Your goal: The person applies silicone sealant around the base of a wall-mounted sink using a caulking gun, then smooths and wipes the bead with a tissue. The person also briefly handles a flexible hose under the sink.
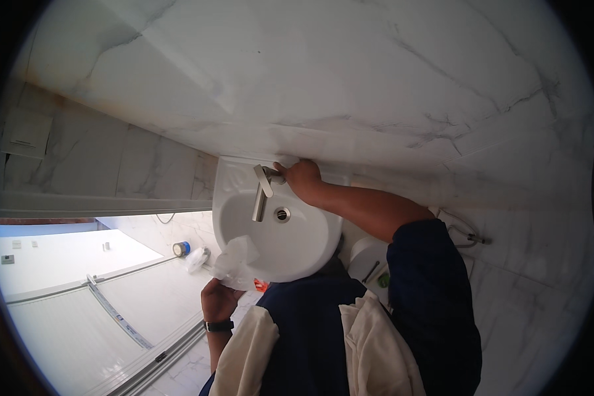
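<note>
A white washbasin (297, 247) with a round metal drain (282, 214) stands against the wall in front of me. My right hand (301, 179) reaches to its back rim, beside the brushed-metal tap (263, 191). The fingers there are bent, with the thumb side toward the tap's base. A small whitish patch shows by the fingertips, and I cannot make out what it is. Low at the basin's front left, my left hand (219, 300) grips a crumpled clear plastic bag (236, 261), which overlaps the basin's rim. A dark watch band circles that wrist.
Marbled wall panels (376, 79) rise behind the basin. A roll of tape or small tin (181, 249) and another crumpled plastic bag (197, 260) lie on the floor at left, near a sliding-door track (158, 356). A toilet (366, 257) and a hose (468, 234) are at right.
</note>
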A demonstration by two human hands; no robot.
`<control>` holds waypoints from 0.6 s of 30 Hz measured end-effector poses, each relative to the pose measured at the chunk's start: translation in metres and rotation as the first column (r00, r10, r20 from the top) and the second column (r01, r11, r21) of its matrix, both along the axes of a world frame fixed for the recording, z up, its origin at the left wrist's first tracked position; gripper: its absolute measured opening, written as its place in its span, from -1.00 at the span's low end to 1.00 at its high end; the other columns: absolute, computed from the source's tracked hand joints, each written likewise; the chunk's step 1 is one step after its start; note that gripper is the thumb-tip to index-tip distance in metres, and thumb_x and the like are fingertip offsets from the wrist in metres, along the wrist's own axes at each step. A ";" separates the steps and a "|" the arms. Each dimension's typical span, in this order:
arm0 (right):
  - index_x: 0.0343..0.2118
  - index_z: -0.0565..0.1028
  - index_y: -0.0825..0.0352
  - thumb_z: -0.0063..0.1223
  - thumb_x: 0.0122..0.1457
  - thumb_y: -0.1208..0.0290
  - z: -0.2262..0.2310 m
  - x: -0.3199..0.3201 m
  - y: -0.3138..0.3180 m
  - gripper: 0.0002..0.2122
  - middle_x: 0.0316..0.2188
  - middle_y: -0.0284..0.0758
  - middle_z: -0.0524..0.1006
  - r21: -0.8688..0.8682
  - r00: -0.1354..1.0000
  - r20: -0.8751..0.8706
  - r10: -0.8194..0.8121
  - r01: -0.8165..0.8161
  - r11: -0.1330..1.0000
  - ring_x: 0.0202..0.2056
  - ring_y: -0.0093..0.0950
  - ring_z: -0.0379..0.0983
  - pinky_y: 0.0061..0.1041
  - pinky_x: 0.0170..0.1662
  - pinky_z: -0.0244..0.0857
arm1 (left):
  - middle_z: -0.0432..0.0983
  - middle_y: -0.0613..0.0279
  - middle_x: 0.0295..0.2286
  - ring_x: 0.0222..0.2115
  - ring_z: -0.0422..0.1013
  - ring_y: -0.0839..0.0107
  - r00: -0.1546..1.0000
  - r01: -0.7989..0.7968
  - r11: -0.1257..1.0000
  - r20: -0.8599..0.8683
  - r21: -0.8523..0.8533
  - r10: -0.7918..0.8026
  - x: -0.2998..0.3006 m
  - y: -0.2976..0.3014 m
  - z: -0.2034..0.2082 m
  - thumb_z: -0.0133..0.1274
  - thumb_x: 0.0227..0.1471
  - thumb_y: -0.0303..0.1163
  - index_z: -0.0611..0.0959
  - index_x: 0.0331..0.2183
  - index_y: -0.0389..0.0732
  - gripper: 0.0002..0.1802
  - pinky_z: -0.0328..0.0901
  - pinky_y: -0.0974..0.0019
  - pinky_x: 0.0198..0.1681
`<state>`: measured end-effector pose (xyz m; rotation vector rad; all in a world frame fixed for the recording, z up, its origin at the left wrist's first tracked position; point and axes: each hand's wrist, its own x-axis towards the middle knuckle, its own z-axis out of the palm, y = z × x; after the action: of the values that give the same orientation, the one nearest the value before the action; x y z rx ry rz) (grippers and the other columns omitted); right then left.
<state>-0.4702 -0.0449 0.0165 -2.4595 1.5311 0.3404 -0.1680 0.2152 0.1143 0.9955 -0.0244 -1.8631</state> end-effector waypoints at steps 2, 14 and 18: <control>0.39 0.16 -0.16 -0.03 0.24 0.46 -0.006 0.004 -0.003 -0.35 -0.50 -0.46 0.54 0.014 0.999 0.038 -0.026 0.025 1.000 -0.44 -0.44 0.57 -0.35 -0.46 0.44 | 0.36 0.03 0.20 0.21 0.29 0.00 0.999 0.007 1.000 0.035 -0.002 -0.007 0.001 0.000 -0.001 -0.08 0.23 -0.20 0.34 0.25 -0.19 -0.39 0.19 -0.22 0.27; 0.36 0.19 -0.18 -0.04 0.24 0.48 -0.016 0.005 -0.007 -0.37 -0.47 -0.42 0.56 0.017 0.986 0.148 -0.075 0.074 0.997 -0.39 -0.39 0.59 -0.33 -0.40 0.46 | 0.37 0.06 0.20 0.21 0.30 0.03 0.999 -0.024 1.000 0.023 0.014 0.023 0.012 0.001 -0.008 -0.05 0.18 -0.20 0.35 0.25 -0.16 -0.37 0.19 -0.23 0.25; 0.37 0.18 -0.11 -0.06 0.23 0.51 -0.017 0.005 -0.005 -0.36 -0.49 -0.38 0.56 0.035 0.992 0.110 -0.059 0.056 0.998 -0.42 -0.38 0.59 -0.34 -0.34 0.46 | 0.37 0.06 0.19 0.21 0.30 0.02 0.999 -0.015 1.000 0.047 0.025 0.014 0.013 0.002 -0.012 -0.05 0.19 -0.19 0.35 0.25 -0.16 -0.37 0.21 -0.24 0.24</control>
<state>-0.4652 -0.0501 -0.0004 -2.3619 1.5347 0.2121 -0.1552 0.2170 0.1027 1.0546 -0.0216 -1.8307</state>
